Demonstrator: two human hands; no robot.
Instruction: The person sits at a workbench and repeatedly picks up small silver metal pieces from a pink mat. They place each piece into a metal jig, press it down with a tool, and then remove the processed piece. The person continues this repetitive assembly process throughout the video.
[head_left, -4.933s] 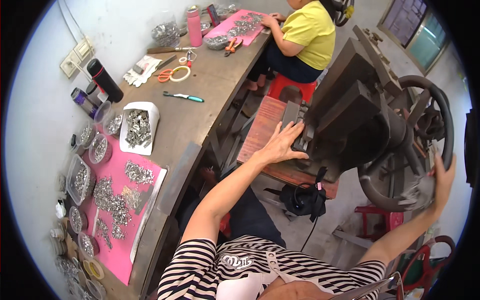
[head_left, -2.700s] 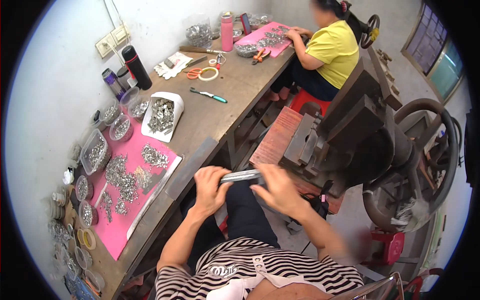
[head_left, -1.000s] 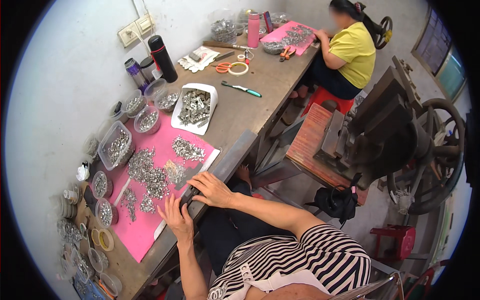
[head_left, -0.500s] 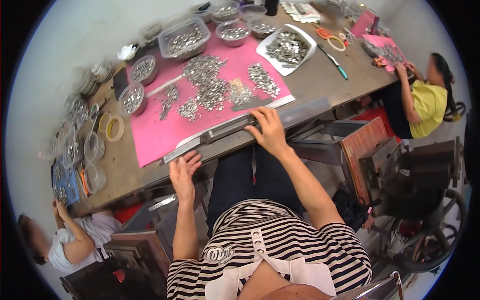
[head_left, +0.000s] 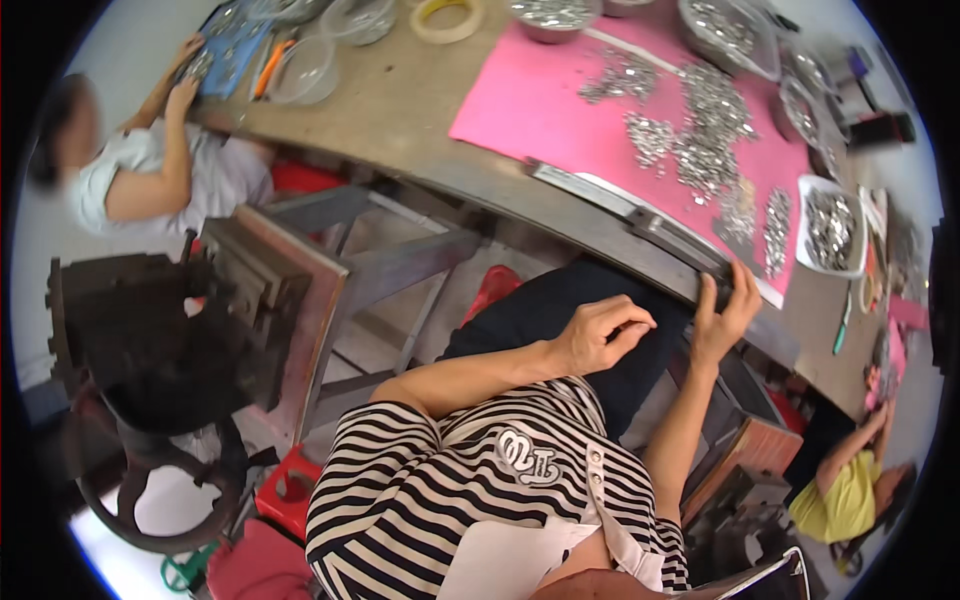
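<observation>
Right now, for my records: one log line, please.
left hand: curled above dark trousers, contents unclear | right hand: at end of long grey metal bar | silver metal pieces: heaped on pink sheet

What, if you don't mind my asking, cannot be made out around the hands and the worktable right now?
- Head view: whether the left hand holds anything; its own curled fingers hide its palm.
- Head view: the right end of the dark metal bar; the right hand covers it.
- Head view: single shapes among the silvery pieces; too small.
- Head view: the whole round tub; the picture's top edge cuts it off.
</observation>
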